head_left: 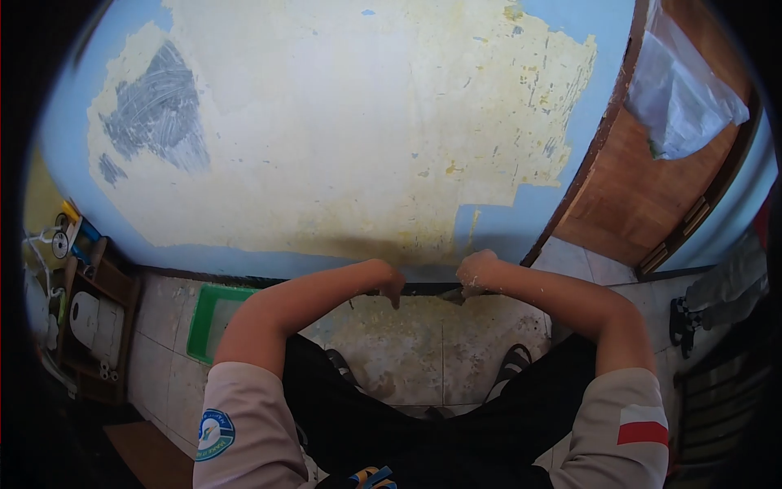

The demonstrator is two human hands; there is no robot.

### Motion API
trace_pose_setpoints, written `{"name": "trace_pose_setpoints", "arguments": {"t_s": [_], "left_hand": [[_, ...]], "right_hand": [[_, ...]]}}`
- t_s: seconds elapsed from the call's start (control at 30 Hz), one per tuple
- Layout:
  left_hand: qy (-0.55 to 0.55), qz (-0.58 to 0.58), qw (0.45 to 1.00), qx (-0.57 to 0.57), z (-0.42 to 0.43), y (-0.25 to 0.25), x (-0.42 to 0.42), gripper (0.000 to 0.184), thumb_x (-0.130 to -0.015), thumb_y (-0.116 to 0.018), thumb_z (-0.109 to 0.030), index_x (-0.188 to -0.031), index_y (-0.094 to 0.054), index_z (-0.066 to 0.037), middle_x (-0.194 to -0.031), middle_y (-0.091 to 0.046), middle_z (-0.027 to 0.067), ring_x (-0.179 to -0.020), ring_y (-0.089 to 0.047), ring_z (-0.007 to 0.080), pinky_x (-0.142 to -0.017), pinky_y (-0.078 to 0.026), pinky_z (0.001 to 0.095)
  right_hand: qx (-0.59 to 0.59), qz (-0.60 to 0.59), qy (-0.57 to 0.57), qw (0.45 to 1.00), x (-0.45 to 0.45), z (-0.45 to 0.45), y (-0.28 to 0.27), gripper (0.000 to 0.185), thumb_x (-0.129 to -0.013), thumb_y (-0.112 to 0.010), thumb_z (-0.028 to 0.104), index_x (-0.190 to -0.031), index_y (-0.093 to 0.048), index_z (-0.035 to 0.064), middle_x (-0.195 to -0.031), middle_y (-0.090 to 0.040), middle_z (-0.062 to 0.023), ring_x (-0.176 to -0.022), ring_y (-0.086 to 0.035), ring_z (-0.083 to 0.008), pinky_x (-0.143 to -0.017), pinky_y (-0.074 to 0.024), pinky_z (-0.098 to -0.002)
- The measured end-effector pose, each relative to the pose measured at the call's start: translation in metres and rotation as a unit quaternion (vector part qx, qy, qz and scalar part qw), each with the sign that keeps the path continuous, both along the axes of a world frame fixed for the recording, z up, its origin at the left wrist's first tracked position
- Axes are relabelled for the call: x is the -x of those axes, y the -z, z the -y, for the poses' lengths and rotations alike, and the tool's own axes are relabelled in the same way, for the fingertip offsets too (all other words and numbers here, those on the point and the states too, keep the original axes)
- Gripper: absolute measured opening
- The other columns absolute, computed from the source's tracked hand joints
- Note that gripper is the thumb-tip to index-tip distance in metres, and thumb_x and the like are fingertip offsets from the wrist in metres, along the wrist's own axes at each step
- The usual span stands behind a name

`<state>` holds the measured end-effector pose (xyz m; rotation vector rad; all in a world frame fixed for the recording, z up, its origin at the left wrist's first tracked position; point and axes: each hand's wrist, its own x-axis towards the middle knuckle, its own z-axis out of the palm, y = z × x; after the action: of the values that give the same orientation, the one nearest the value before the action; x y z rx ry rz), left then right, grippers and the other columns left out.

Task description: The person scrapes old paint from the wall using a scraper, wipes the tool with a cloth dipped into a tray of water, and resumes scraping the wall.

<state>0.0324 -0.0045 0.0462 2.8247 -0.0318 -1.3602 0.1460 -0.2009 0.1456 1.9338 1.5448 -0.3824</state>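
Observation:
My right hand (477, 271) is low in front of the wall, its fingers closed round a scraper. The grey blade of the scraper (450, 295) sticks out to the left below the fingers; the handle is hidden in the hand. Whitish specks dot the right wrist. To its left my left hand (391, 287) hangs with fingers pointing down, and nothing shows in it. Ahead is a wall (326, 138) with its light blue paint gone over a large pale patch. Yellowish marks lie at the right of the patch, and a grey smeared area at the upper left.
A green tray (201, 322) lies on the stained tile floor (391, 338) at left. Beyond it stands a wooden shelf (110, 281) with items. On the right, a plastic bag (680, 94) hangs at a brown wooden door (623, 191). Another person's leg (725, 297) shows at far right.

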Motion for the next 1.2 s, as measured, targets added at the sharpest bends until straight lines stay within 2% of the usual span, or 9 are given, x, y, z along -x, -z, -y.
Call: {"name": "trace_pose_setpoints", "arguments": {"t_s": [0.4, 0.6, 0.67, 0.8, 0.87, 0.9, 0.97, 1.07, 1.2], "left_hand": [[0.040, 0.046, 0.993, 0.103, -0.006, 0.015, -0.011, 0.056, -0.086, -0.069, -0.053, -0.109, -0.073, -0.002, -0.107, -0.072, 0.0154, -0.095, -0.069, 0.0313, -0.085, -0.054, 0.0445], [-0.007, 0.012, 0.989, 0.145, -0.016, 0.056, -0.030, 0.046, -0.087, -0.070, -0.047, -0.111, -0.074, -0.007, -0.114, -0.072, 0.0143, -0.105, -0.066, 0.0310, -0.090, -0.050, 0.0437], [-0.002, 0.016, 0.989, 0.149, -0.012, 0.057, -0.025, 0.047, -0.087, -0.070, -0.047, -0.111, -0.074, -0.007, -0.115, -0.072, 0.0145, -0.105, -0.066, 0.0313, -0.091, -0.050, 0.0440], [-0.009, -0.018, 0.989, 0.146, -0.012, 0.057, -0.013, 0.048, -0.088, -0.070, -0.047, -0.111, -0.074, -0.006, -0.116, -0.071, 0.0143, -0.109, -0.065, 0.0331, -0.093, -0.049, 0.0447], [-0.015, -0.010, 0.989, 0.150, -0.015, 0.041, -0.008, 0.049, -0.087, -0.070, -0.048, -0.111, -0.073, -0.006, -0.117, -0.071, 0.0148, -0.110, -0.065, 0.0335, -0.094, -0.049, 0.0448], [-0.019, -0.002, 0.988, 0.154, -0.014, 0.039, -0.006, 0.050, -0.087, -0.070, -0.049, -0.112, -0.073, -0.005, -0.118, -0.070, 0.0153, -0.111, -0.065, 0.0338, -0.094, -0.049, 0.0450], [-0.002, 0.059, 0.985, 0.159, -0.022, 0.054, -0.003, 0.054, -0.086, -0.068, -0.053, -0.109, -0.074, -0.005, -0.111, -0.071, 0.0159, -0.101, -0.066, 0.0343, -0.090, -0.051, 0.0453], [0.005, 0.134, 0.977, 0.164, -0.016, 0.055, 0.002, 0.058, -0.086, -0.065, -0.058, -0.105, -0.074, -0.004, -0.107, -0.072, 0.0171, -0.094, -0.067, 0.0357, -0.087, -0.052, 0.0466], [-0.077, 0.132, 0.964, 0.218, -0.019, 0.078, -0.015, 0.060, -0.086, -0.065, -0.061, -0.108, -0.073, -0.006, -0.104, -0.072, 0.0158, -0.096, -0.066, 0.0330, -0.084, -0.052, 0.0462]], "right_hand": [[0.045, -0.080, 0.042, 0.995, -0.036, 0.012, 0.040, 0.052, -0.086, -0.064, 0.053, -0.113, -0.074, 0.0098, -0.114, -0.071, -0.0128, -0.106, -0.068, -0.0309, -0.084, -0.0554, -0.0475], [0.046, -0.147, 0.114, 0.981, -0.042, 0.009, 0.066, 0.061, -0.089, -0.062, 0.059, -0.106, -0.073, 0.0014, -0.093, -0.072, -0.0168, -0.083, -0.071, -0.0331, -0.073, -0.0565, -0.0454], [-0.049, -0.259, 0.305, 0.915, -0.045, 0.013, 0.098, 0.068, -0.087, -0.062, 0.065, -0.097, -0.073, -0.0005, -0.095, -0.073, -0.0174, -0.090, -0.070, -0.0331, -0.077, -0.0550, -0.0466], [-0.318, -0.340, 0.351, 0.813, -0.003, 0.044, 0.203, 0.065, -0.089, -0.063, 0.063, -0.085, -0.067, -0.0022, -0.074, -0.067, -0.0138, -0.070, -0.066, -0.0265, -0.063, -0.0523, -0.0411], [-0.456, -0.435, 0.525, 0.571, 0.024, 0.043, 0.232, 0.056, -0.093, -0.065, 0.055, -0.070, -0.054, 0.0054, -0.057, -0.049, -0.0028, -0.044, -0.047, -0.0137, -0.042, -0.0374, -0.0324], [-0.453, -0.435, 0.529, 0.570, 0.032, 0.042, 0.246, 0.056, -0.093, -0.065, 0.055, -0.070, -0.054, 0.0054, -0.057, -0.049, -0.0028, -0.044, -0.047, -0.0137, -0.042, -0.0374, -0.0324], [-0.508, -0.480, 0.603, 0.384, 0.042, 0.035, 0.268, 0.056, -0.093, -0.063, 0.059, -0.068, -0.052, 0.0104, -0.054, -0.047, -0.0002, -0.041, -0.042, -0.0112, -0.040, -0.0310, -0.0309], [-0.547, -0.491, 0.611, 0.294, 0.050, 0.021, 0.280, 0.051, -0.095, -0.064, 0.053, -0.066, -0.053, 0.0121, -0.056, -0.047, 0.0017, -0.045, -0.042, -0.0092, -0.043, -0.0303, -0.0288], [-0.602, -0.491, 0.553, 0.301, 0.043, 0.002, 0.300, 0.056, -0.094, -0.061, 0.059, -0.064, -0.051, 0.0126, -0.051, -0.043, 0.0025, -0.040, -0.040, -0.0099, -0.041, -0.0284, -0.0292]]}}
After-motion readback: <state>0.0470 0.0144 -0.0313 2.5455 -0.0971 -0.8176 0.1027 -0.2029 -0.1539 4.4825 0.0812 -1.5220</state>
